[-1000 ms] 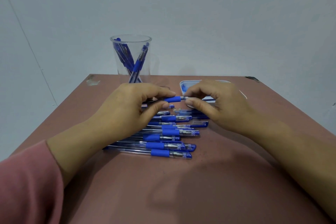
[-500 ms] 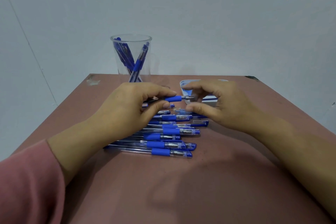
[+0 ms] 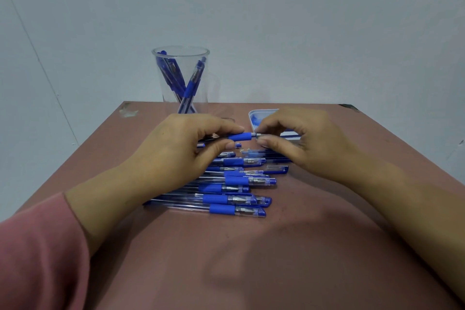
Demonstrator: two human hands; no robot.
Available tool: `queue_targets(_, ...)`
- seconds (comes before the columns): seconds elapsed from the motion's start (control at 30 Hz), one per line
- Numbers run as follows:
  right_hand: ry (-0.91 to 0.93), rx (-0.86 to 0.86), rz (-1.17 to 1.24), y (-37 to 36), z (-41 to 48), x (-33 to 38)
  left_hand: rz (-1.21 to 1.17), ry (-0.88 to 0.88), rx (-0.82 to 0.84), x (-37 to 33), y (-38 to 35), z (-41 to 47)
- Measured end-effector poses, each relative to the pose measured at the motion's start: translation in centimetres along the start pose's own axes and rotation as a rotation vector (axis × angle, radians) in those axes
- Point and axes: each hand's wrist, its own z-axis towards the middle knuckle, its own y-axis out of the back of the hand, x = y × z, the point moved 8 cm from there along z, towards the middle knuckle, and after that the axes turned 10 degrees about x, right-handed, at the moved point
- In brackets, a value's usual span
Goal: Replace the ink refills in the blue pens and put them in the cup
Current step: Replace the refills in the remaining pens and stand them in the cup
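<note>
Your left hand [image 3: 176, 151] grips the pen [image 3: 240, 136] by its barrel; your right hand [image 3: 307, 143] pinches its metal tip, apparently unscrewing it. Next, draw out the refill gently. Other pens [image 3: 234, 184] lie mid-bench [image 3: 251, 259]; the cup [image 3: 203, 88] stands at the far edge.

light: dim, soft, bluish | shadows: big faint patch on the table [image 3: 251, 272], near side | edges: stretched | sharpness: a bit fuzzy everywhere

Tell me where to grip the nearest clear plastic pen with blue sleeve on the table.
Pinch the nearest pen at its blue rubber sleeve, from above and the near side: it lies flat, and other pens crowd its far side.
</note>
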Motion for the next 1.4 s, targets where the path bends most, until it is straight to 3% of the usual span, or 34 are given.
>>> queue_targets(0.13, -0.058, 0.038, 0.047, -0.3, -0.1, -0.7, 0.003, 0.0, 0.004, 0.0, 0.0, 0.0)
queue_targets(0.3, 0.024, -0.005, 0.012, 0.0, 0.0, 0.3, 0.002, 0.0, -0.002, 0.1, 0.0, 0.0)
queue_targets(0.73, 0.018, -0.026, 0.007, 0.1, 0.1, 0.7, -0.004, -0.003, -0.024, -0.1, 0.0, 0.0)
queue_targets(0.93, -0.191, 0.13, 0.126, 0.3, -0.2, -1.6, -0.034, 0.072, 0.007, 1.4, -0.2, 0.1)
queue_targets(1.07, -0.331, 0.353, 0.078, 0.0, -1.3, -3.1, -0.051, 0.099, 0.018, 2.1, -0.2, 0.1)
queue_targets(1.23, -0.352, 0.55, -0.024, -1.8, -1.6, -3.3, -0.062, 0.1, 0.035, 1.9, -0.4, 0.1)
queue_targets(1.4, -0.386, 0.593, -0.032, -2.3, -1.9, -3.5, -0.075, 0.102, 0.047, 1.8, -0.4, 0.1)
